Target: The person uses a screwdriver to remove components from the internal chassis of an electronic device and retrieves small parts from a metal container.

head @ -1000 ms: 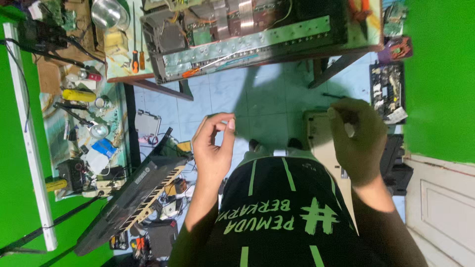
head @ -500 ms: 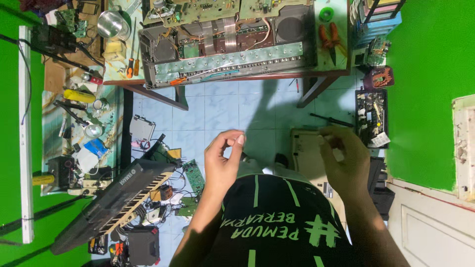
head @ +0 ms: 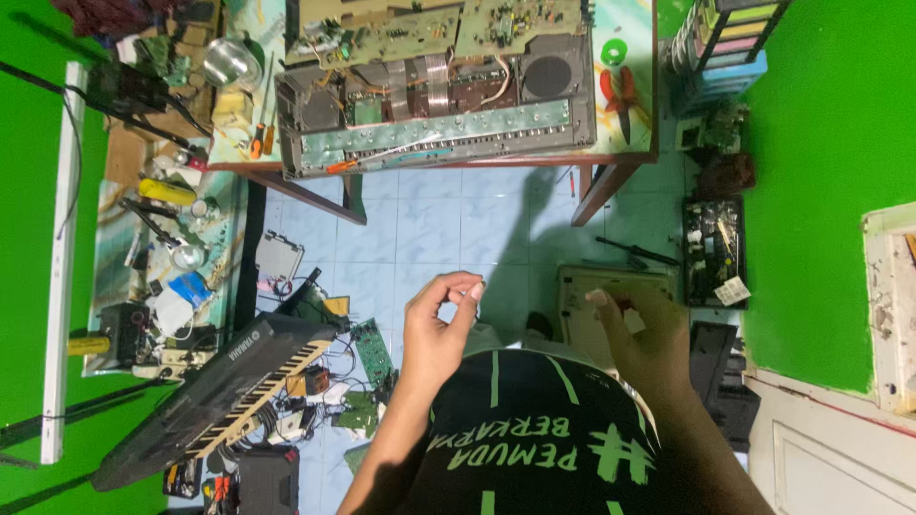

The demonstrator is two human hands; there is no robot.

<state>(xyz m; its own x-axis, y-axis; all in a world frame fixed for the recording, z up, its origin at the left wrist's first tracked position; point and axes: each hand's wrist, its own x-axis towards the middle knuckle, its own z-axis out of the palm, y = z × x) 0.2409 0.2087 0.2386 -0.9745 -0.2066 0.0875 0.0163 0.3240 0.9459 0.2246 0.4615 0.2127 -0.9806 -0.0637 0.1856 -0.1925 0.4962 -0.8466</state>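
- Left hand (head: 434,329): raised at 7 o'clock of the view, thumb and forefinger pinched together at the tips, other fingers curled; whether something tiny sits in the pinch cannot be told.
- Right hand (head: 641,334): raised at 5 o'clock, fingers curled inward, thumb tip pale against them; grip contents not discernible, open or shut cannot be told.
- Black shirt (head: 534,429): green stripes and lettering, at 6 o'clock, below both hands.
- Opened keyboard chassis (head: 439,95): at 12 o'clock on the tabletop (head: 630,95), circuit boards, ribbon cables and round speaker exposed, well apart from both hands.
- Orange-handled screwdriver (head: 367,159): lying along the chassis front edge.
- Red-handled pliers (head: 615,95): on tabletop at 1 o'clock, just beside the chassis.
- Black keyboard (head: 215,396): tilted on the floor at 8 o'clock, near the left hand.
- Green circuit board (head: 372,351): on floor, between black keyboard and left hand.
- Beige panel (head: 582,310): on pale blue tiled floor (head: 458,224), behind the right hand.
- Side bench (head: 167,257): at 9 o'clock, cluttered with small tools and parts.
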